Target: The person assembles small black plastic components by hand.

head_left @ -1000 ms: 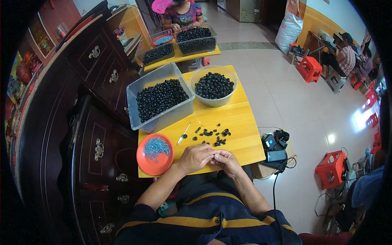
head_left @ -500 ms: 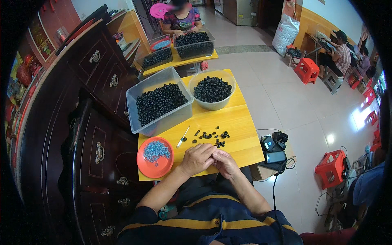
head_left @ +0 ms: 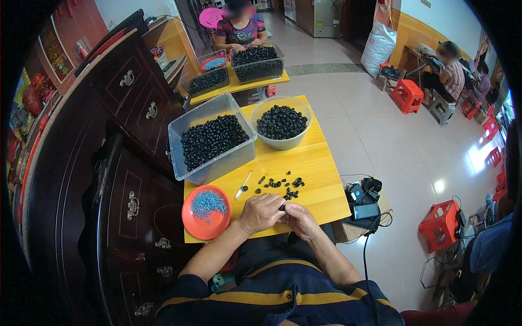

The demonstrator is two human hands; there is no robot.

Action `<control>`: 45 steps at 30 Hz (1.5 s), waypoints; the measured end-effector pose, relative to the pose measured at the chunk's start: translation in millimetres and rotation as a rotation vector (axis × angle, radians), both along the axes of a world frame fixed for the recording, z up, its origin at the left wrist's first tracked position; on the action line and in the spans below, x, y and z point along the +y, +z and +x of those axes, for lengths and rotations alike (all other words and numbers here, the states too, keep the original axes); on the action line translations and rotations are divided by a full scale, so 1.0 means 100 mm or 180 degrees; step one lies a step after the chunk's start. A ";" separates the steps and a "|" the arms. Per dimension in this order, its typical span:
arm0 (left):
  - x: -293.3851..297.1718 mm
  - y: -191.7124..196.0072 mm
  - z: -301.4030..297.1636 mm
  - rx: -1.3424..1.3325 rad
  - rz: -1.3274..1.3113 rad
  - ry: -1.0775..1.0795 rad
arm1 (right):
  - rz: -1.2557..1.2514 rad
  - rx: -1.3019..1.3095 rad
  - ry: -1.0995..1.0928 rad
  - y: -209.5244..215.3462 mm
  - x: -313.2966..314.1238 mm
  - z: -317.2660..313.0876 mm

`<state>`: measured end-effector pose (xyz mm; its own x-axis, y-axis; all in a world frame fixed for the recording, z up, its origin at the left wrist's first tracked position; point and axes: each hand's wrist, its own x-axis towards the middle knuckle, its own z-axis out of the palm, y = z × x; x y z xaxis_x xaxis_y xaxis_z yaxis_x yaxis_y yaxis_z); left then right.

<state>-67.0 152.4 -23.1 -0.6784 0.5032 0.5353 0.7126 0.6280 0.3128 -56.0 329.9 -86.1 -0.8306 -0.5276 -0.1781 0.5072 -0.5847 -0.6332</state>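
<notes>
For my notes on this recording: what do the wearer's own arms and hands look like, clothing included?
The left hand and right hand are bare, with no gloves visible. The forearms are uncovered below short, dark navy sleeves. The matching shirt has mustard-yellow stripes. A black cable runs down over its right side.

The person wears a dark blue shirt (head_left: 239, 314) with short sleeves. Yellow stripes (head_left: 239, 295) go across it from side to side. The top one is thin and bends like a bow, and the one below it is fatter. A small round button (head_left: 289, 295) sits in the middle, on the fat stripe. The left sleeve (head_left: 187, 289) and right sleeve (head_left: 358, 290) are dark, and both arms are bare below them. A thin black cable (head_left: 372, 290) runs down over the right side of the shirt. The pants (head_left: 266, 251) look black.
</notes>
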 end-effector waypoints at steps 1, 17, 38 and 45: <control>0.00 0.00 0.00 -0.0021 -0.0029 -0.0013 | 0.0088 0.0018 -0.0010 0.01 0.00 0.00; 0.00 -0.03 -0.07 0.0035 0.0011 -0.0004 | 0.0214 0.0233 -0.0604 -0.06 -0.15 0.04; -0.12 -0.11 -0.03 0.0188 -0.0236 -0.0040 | 0.0487 0.0363 -0.0068 -0.14 -0.10 0.00; -0.10 -0.10 0.05 -0.0173 -0.0053 -0.0038 | 0.0489 0.0567 -0.0057 -0.14 -0.09 0.01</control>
<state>-61.9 142.6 -32.9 -0.7001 0.5200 0.4893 0.7023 0.6249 0.3408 -55.1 320.7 -100.4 -0.8651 -0.4905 -0.1049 0.3698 -0.4824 -0.7940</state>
